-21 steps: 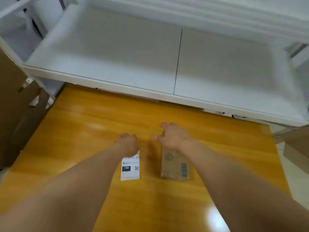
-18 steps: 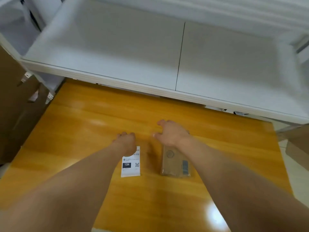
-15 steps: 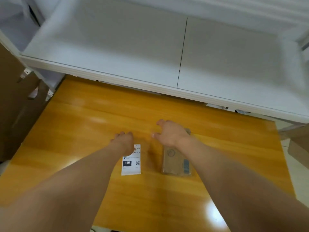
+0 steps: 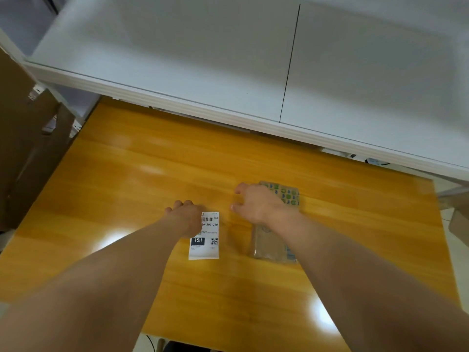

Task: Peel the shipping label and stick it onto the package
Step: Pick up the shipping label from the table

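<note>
We reckoned peeling hadn't started: shipping label (image 4: 205, 240) lay flat just left of the package (image 4: 269, 243). Our left hand (image 4: 184, 216) curled over its corner, grip unclear; right hand (image 4: 256, 205) lay relaxed atop the package. Next: lifting a corner.

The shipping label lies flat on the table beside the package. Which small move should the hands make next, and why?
Probably the left hand should pinch the far edge of the shipping label and lift it off the table. The label lies flat, left of the package, and that hand covers its far left corner; the right hand is over the package.
</note>
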{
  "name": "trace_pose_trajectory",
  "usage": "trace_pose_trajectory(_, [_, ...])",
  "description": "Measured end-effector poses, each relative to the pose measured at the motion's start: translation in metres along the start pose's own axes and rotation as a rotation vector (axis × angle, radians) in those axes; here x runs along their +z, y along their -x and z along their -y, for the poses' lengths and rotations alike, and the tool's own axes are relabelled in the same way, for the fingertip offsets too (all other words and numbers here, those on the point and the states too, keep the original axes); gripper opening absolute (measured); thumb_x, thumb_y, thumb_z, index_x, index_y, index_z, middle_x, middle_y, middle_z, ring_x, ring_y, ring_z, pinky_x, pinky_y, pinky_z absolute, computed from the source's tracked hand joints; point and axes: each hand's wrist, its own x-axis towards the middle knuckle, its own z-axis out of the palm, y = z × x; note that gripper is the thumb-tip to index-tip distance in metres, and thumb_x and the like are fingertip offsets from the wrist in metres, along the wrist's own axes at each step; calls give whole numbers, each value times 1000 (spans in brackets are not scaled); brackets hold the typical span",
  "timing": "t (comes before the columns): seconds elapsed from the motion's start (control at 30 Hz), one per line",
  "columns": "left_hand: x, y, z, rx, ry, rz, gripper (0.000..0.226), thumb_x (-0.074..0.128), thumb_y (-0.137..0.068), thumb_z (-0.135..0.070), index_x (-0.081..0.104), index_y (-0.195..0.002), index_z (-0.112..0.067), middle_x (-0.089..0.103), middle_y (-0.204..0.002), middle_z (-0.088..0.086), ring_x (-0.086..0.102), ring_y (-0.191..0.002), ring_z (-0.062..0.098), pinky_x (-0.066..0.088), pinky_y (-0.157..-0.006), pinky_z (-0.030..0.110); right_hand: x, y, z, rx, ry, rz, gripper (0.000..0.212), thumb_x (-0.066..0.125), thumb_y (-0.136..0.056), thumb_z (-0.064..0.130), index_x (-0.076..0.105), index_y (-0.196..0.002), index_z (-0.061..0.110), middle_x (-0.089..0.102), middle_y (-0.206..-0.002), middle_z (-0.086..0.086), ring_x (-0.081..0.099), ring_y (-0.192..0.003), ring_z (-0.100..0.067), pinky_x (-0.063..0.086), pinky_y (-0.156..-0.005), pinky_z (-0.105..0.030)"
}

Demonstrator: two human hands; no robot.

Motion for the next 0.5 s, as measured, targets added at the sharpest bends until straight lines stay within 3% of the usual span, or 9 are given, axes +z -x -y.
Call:
trace_pose_trajectory(0.13, [0, 1, -1, 12, 43, -12, 57, 38, -90, 2, 48, -140, -22, 42, -138, 9, 30, -135, 34, 28, -112, 50, 2, -2, 2, -8, -30, 1, 53, 55, -96, 42, 45, -143, 20, 56, -137, -10, 57, -119, -29, 51, -96, -39])
trace_pose_trajectory(0.23, [-6, 3, 0, 35, 176, -31, 45, 38, -90, -2, 59, -129, -15, 53, -130, 8, 41, -128, 30, 33, -109, 45, 1, -1, 2, 3, -78, 3, 52, 56, -96, 38, 44, -144, 21, 58, -135, -9, 61, -112, -27, 51, -86, -32])
trace_pose_trajectory(0.3, [-15, 3, 2, 56, 307, -56, 32, 42, -93, -10, 67, -112, -12, 65, -113, 7, 58, -105, 27, 46, -93, 39, -2, 0, 1, 23, -125, 5, 54, 57, -96, 36, 42, -145, 21, 58, -135, -9, 61, -111, -26, 48, -82, -30])
trace_pose_trajectory(0.37, [-29, 6, 2, 78, 450, -98, 21, 49, -93, -16, 69, -91, -12, 67, -91, 7, 59, -79, 25, 46, -69, 32, -8, 1, 0, 54, -196, -2, 60, 62, -94, 37, 40, -147, 21, 54, -140, -8, 57, -119, -27, 48, -86, -31])
trace_pose_trajectory(0.43, [-46, 13, 1, 96, 590, -147, 13, 56, -88, -17, 68, -83, -16, 63, -81, 8, 52, -69, 24, 41, -61, 30, -15, 3, -1, 88, -270, -25, 68, 67, -91, 37, 36, -150, 20, 48, -148, -7, 50, -130, -27, 45, -96, -32])
trace_pose_trajectory(0.5, [-64, 23, -3, 116, 711, -198, 11, 63, -87, -18, 72, -87, -13, 61, -76, 6, 50, -66, 20, 39, -56, 25, -23, 5, -3, 127, -318, -43, 75, 71, -89, 36, 33, -151, 18, 45, -150, -6, 46, -133, -26, 42, -95, -30])
